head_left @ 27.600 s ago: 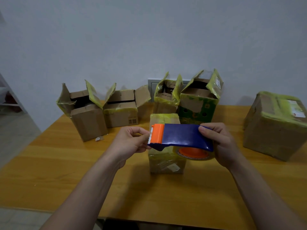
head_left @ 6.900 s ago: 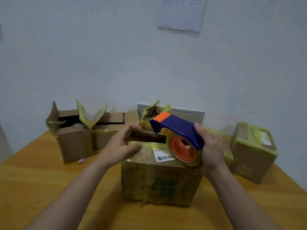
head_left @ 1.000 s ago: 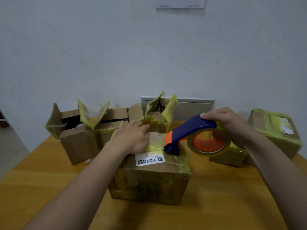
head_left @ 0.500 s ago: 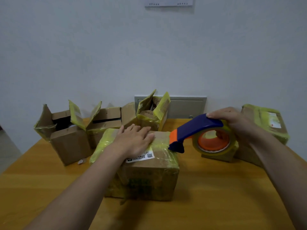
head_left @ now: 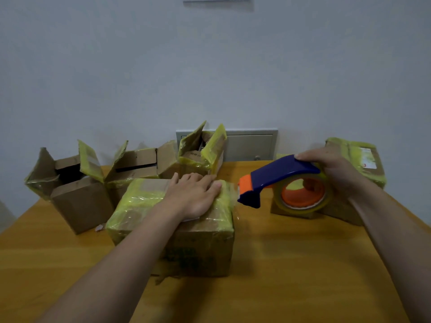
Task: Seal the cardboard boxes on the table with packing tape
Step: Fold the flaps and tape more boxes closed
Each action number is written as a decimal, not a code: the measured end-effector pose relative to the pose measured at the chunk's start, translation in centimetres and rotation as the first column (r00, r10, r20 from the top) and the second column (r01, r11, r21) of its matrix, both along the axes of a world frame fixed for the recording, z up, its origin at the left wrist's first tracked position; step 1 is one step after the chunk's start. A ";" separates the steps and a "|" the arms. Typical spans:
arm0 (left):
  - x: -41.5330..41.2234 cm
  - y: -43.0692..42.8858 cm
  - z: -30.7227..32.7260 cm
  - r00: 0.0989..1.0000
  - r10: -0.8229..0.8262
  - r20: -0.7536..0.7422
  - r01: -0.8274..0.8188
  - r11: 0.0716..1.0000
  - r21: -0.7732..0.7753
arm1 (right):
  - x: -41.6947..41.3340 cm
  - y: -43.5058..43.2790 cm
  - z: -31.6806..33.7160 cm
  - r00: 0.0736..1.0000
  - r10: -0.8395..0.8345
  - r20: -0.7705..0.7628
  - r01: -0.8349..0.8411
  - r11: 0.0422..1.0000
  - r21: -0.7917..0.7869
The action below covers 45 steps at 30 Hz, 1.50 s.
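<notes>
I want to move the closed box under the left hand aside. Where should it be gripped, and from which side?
Grip the closed box by its two vertical side walls, coming down from above with a hand on each. Its top is slick with tape, and the left hand lies flat there; the walls are bare cardboard and stand free on the table.

There is one view only, from a wide-angle camera worn on the person's head, set above the near edge of the desk and facing forward and somewhat down across it to the pale wall behind its far edge. It sits close: both forearms run in from the bottom corners, and the hands, the left hand and the right hand, lie over the middle of the desk. The desk fills the lower half of the frame, the wall the upper half, and straight lines bow near the borders.
</notes>
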<state>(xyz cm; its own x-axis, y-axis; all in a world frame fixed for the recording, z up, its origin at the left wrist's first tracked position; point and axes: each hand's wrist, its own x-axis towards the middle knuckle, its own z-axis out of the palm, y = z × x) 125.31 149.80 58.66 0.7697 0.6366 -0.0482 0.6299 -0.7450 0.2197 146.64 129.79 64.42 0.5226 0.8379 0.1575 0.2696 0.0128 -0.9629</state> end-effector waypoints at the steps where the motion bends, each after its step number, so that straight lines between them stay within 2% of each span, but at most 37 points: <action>1: 0.0 0.0 0.0 1.000 0.004 -0.008 -0.004 1.000 0.003 | 0.3 -0.3 0.0 1.000 0.002 0.020 -0.001 1.000 -0.010; 8: 0.2 -0.4 0.0 1.000 0.010 -0.026 -0.009 1.000 0.008 | -1.2 0.7 -0.5 0.987 0.060 0.148 -0.038 0.988 -0.148; 11: 0.3 -0.4 0.0 1.000 0.001 -0.031 -0.001 1.000 0.001 | -1.3 2.2 0.5 0.976 0.025 0.215 0.015 0.983 -0.185; 13: 0.6 -0.4 0.2 0.999 0.006 -0.036 -0.006 1.000 -0.013 | -1.5 3.1 0.5 0.917 0.082 0.391 0.031 0.962 -0.273; 15: 0.5 -0.4 0.2 0.999 0.015 -0.045 -0.016 1.000 -0.020 | -2.5 3.7 -1.1 0.811 0.189 0.554 0.053 0.919 -0.391; 17: 0.4 -0.5 -0.2 0.999 0.017 -0.027 -0.016 1.000 0.015 | -3.0 3.6 -2.9 0.848 0.176 0.500 0.026 0.928 -0.370; 19: 0.2 -0.7 -0.2 0.996 -0.014 0.094 0.006 0.996 0.086 | -3.0 3.8 -3.6 0.853 0.121 0.508 0.054 0.947 -0.315; 20: 0.1 -1.0 -0.1 0.976 -0.094 0.199 0.067 0.988 0.137 | -2.7 3.9 -3.7 0.847 0.097 0.522 0.081 0.948 -0.307; 22: -0.3 -1.3 0.2 0.873 -0.325 0.364 0.254 0.940 0.229 | -2.4 4.0 -3.6 0.851 0.059 0.522 0.112 0.950 -0.291; 24: -0.7 -1.5 0.2 0.817 -0.447 0.363 0.409 0.894 0.182 | -2.4 4.0 -3.8 0.844 0.015 0.536 0.149 0.954 -0.262; 26: -0.7 -1.6 0.0 0.831 -0.458 0.315 0.447 0.888 0.113 | -2.6 4.0 -4.1 0.847 -0.043 0.530 0.192 0.954 -0.229; 33: -0.2 -1.7 0.3 0.856 -0.479 0.196 0.478 0.877 0.051 | -2.5 3.3 -4.4 0.841 -0.205 0.500 0.309 0.941 -0.135; 40: 0.0 -1.6 0.4 0.854 -0.474 0.215 0.489 0.872 -0.022 | -2.8 2.3 -4.7 0.840 -0.290 0.458 0.349 0.936 -0.049; 43: -0.6 -1.7 0.7 0.833 -0.432 0.344 0.474 0.880 -0.042 | -3.0 2.1 -4.3 0.822 -0.406 0.400 0.418 0.906 0.061; 45: -1.3 -1.9 0.9 0.797 -0.380 0.470 0.406 0.912 0.049 | -3.1 2.0 -3.9 0.816 -0.461 0.350 0.448 0.886 0.122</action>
<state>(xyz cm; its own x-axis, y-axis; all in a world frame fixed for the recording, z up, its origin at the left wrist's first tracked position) 123.97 147.92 59.54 0.8936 0.2809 0.3502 0.1010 -0.8859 0.4528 143.49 131.83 60.55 0.7439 0.5106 0.4312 0.5783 -0.1682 -0.7983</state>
